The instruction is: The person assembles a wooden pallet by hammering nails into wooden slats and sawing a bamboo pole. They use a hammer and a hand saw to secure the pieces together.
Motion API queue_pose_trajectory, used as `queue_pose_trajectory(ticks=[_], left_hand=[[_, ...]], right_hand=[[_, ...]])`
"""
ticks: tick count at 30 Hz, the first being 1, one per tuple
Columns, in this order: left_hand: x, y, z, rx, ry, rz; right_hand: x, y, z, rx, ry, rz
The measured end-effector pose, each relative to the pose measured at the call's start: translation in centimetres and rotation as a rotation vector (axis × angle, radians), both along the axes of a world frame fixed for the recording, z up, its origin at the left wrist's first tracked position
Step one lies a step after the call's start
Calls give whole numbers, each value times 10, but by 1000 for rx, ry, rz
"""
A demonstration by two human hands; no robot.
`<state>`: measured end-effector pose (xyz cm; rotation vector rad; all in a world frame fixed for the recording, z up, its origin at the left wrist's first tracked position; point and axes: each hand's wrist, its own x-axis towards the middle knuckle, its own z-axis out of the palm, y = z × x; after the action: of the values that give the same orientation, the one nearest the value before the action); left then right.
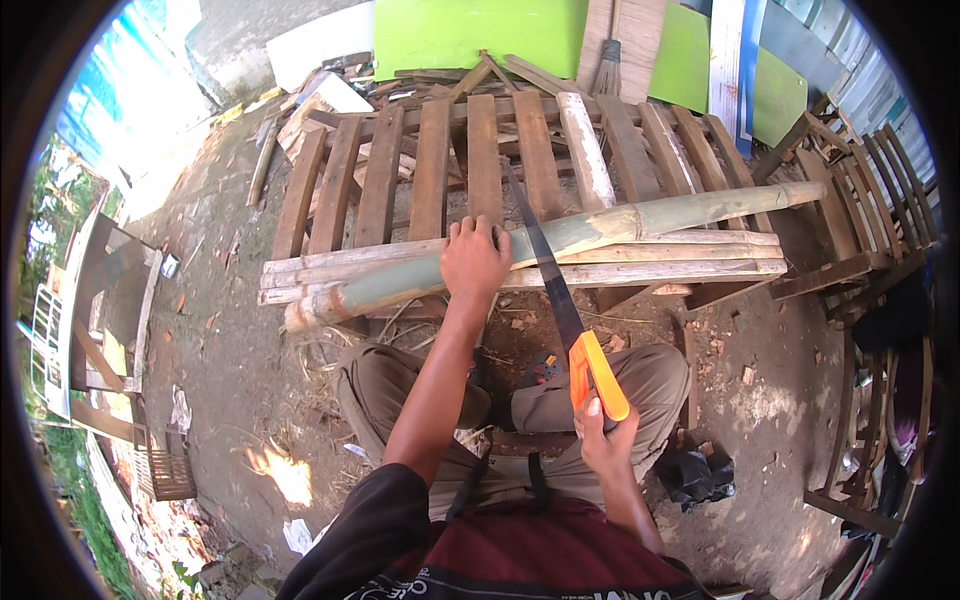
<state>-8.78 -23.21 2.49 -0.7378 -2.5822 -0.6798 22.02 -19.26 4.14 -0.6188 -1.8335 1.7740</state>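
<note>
A thick greenish bamboo pole (400, 283) lies slantwise along the near edge of a slatted wooden bench (432, 165), over pale bamboo strips (680, 271). My left hand (476, 260) is wrapped over the pole from above, left of a hand saw (553, 272). In my right hand (606, 432) is the saw's orange handle, low in front of my right knee. The dark blade reaches away from me and crosses the pole just right of my left hand, its tip over the bench slats. Whether its teeth have cut into the bamboo I cannot tell.
Bright green panels (480, 42) and a broom (607, 72) lean behind the bench. Scrap wood lies beneath them. Slatted wooden furniture (865, 195) stands at right, with a black plastic bag (697, 474) beside my right knee. A wicker basket (165, 468) is at left.
</note>
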Motion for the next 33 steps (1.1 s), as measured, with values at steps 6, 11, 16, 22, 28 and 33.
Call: queue_pose_trajectory(ticks=[6,11,16,22,28,33], left_hand=[[-4,4,2,23,-73,12],[-6,3,6,53,-91,39],[2,9,10,15,-89,54],[-7,4,4,-1,-92,46],[-2,8,4,23,-66,84],[-5,12,8,0,-78,47]], right_hand=[[9,-3,18,-20,-105,1],[44,-16,24,105,-245,51],[-69,14,28,-35,-192,-81],[-90,8,23,89,-144,-66],[-7,-9,39,8,-221,-54],[-160,28,39,117,-239,-73]])
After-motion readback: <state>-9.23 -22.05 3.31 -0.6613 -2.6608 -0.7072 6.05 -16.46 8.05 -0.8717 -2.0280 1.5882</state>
